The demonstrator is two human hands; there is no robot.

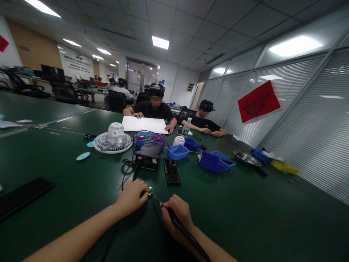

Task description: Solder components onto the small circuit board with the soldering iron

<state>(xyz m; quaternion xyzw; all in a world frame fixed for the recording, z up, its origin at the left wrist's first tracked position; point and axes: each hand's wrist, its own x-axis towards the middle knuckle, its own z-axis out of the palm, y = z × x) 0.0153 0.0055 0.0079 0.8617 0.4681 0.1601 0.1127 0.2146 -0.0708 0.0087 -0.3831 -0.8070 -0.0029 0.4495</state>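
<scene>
My right hand (178, 214) is closed round the black handle of a soldering iron (185, 231), whose thin tip points up and left. At that tip is a small green circuit board (151, 190) with a bright white spot on it. My left hand (133, 196) is closed at the board's left edge, its fingertips pinching it; reddish wire seems to show there, too small to make out. Beyond my hands stand a black soldering station (148, 157) with cables and a black iron stand (171, 173).
Behind the station are a blue basket of wires (149, 140) and a white fan part (113, 140). Blue trays (177, 152), a metal bowl (247, 159) and a yellow tray (285, 166) stand to the right. Two people sit across the green table (245, 218), one with a white board (145, 124).
</scene>
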